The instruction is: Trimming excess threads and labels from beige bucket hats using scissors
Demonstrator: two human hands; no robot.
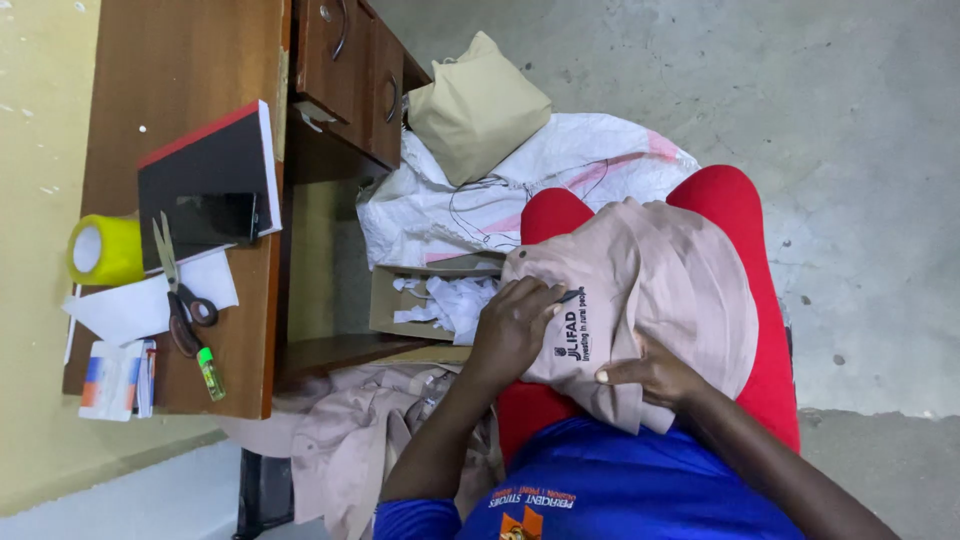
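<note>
2 hands work a beige garment [660, 290] lying across the red-clad lap. Left hand [515, 330] is curled around a small dark tool [570, 296], its tip at the dark printed logo [572, 335]; right hand [655, 375] lies flat, pinning the fabric edge. Risk, as I judge it: the tip could snag or cut the cloth if the fabric slips under the right hand. Open cardboard box [400, 300] with white scraps sits under the bench [180, 80]; a white-orange-blue packet [115, 378] lies at the bench's near end.
</note>
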